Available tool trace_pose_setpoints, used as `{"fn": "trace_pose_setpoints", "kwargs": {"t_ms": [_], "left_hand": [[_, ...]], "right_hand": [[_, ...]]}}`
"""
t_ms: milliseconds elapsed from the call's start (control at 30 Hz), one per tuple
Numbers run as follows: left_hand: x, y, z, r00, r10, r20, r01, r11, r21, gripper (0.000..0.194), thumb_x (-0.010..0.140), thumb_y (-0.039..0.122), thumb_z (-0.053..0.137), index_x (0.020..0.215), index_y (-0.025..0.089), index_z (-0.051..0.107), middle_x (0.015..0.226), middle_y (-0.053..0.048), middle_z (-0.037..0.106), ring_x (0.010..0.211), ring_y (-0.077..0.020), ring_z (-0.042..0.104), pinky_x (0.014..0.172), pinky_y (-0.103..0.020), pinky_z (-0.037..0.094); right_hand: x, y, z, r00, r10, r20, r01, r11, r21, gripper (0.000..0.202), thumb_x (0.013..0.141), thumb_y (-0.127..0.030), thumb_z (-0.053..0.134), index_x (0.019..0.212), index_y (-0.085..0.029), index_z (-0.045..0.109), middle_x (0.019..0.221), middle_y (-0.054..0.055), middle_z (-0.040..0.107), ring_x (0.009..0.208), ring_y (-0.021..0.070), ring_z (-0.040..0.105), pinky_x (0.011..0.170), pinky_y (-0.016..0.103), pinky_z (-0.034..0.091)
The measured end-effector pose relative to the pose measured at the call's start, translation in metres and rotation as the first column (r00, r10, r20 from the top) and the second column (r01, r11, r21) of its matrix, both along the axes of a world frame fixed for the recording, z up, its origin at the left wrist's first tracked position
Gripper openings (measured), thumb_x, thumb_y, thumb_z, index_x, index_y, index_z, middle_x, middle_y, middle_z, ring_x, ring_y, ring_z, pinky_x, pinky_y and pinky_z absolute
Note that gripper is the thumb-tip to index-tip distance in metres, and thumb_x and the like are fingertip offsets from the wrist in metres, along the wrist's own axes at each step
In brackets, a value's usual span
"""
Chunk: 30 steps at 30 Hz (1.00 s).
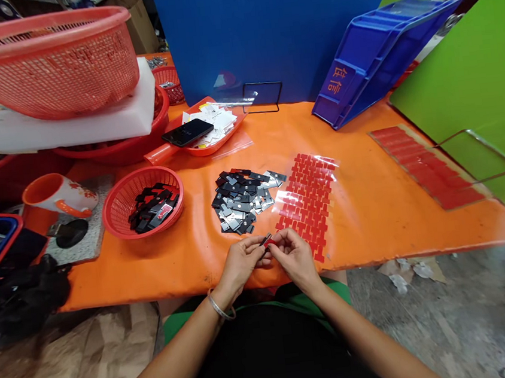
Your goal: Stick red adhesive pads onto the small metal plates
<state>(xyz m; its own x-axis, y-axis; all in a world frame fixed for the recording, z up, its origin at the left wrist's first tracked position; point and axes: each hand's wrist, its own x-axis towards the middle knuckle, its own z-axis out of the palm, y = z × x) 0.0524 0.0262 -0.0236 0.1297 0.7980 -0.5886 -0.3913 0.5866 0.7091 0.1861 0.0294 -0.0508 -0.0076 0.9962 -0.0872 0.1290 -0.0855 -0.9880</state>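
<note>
Black cloth (270,355) covered the person's front, closest of all. Far left, a dark, crumpled bundle (24,294) lay beside a blue and red tray (12,241). Next came a flowery mug (77,198) with an orange handle, by a speckled slab (91,243). Behind it, a big red basket (73,69) sat on a white block (148,100). Then a small red basket (111,214) stood on the orange surface (196,258), with flat dark bits (153,208) inside. Farther back, a red scoop (212,150) held paper scraps (222,122), with a black phone (187,132) on top.

Around the middle I saw a loose pile of flat dark pieces (238,199). Just in front of it, at the near edge, the left hand (241,262) pinched a small dark piece (266,240) with red on it. The right hand (295,258) pinched that same piece too. Right of the pile lay a clear sheet of red shapes (305,198), its near end close to the right hand. Behind it stood a blue plastic rack (352,64). Last, another red sheet (428,164) lay beside a green board (464,100).
</note>
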Motion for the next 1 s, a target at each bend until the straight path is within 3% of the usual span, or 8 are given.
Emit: {"fn": "trace_pose_setpoints", "kwargs": {"t_ms": [267,467,667,1000], "left_hand": [[0.007,-0.002,-0.006,0.997,0.064,-0.043,-0.063,0.998,0.018,0.019,0.075,0.012,0.067,0.093,0.007,0.065,0.069,-0.006,0.071,0.056,-0.0117,0.066,0.057,-0.021,0.056],[0.007,-0.004,-0.005,0.997,0.076,-0.017,-0.075,0.996,0.037,0.023,0.074,0.014,0.069,0.095,0.006,0.064,0.071,-0.008,0.072,0.057,-0.0133,0.067,0.059,-0.023,0.057],[0.007,-0.004,-0.002,0.996,0.088,-0.022,-0.088,0.996,0.012,0.026,0.073,0.014,0.07,0.096,0.005,0.062,0.068,-0.008,0.071,0.057,-0.0132,0.067,0.061,-0.024,0.058],[0.006,-0.005,-0.005,0.997,0.07,-0.017,-0.07,0.997,0.028,0.02,0.077,0.011,0.064,0.097,0.006,0.062,0.067,-0.007,0.071,0.057,-0.012,0.066,0.061,-0.023,0.057]], "right_hand": [[0.0,-0.005,0.003,0.996,0.006,0.085,-0.013,0.997,0.082,0.011,0.081,-0.03,0.059,0.08,-0.021,0.053,0.068,-0.001,0.054,0.056,0.0116,0.05,0.049,0.024,0.042],[-0.001,-0.007,0.014,0.955,-0.125,0.269,0.052,0.963,0.263,0.01,0.083,-0.028,0.057,0.079,-0.019,0.059,0.1,0.008,0.053,0.071,0.014,0.054,0.056,0.027,0.046],[-0.001,0.003,0.016,0.964,-0.104,0.245,0.056,0.979,0.194,0.012,0.08,-0.026,0.058,0.07,-0.019,0.056,0.079,0.002,0.051,0.063,0.0129,0.049,0.056,0.027,0.042],[0.0,0.004,0.016,0.966,-0.093,0.242,0.065,0.99,0.123,0.013,0.079,-0.027,0.058,0.069,-0.019,0.055,0.072,0.0,0.051,0.061,0.0126,0.048,0.056,0.026,0.04]]}}
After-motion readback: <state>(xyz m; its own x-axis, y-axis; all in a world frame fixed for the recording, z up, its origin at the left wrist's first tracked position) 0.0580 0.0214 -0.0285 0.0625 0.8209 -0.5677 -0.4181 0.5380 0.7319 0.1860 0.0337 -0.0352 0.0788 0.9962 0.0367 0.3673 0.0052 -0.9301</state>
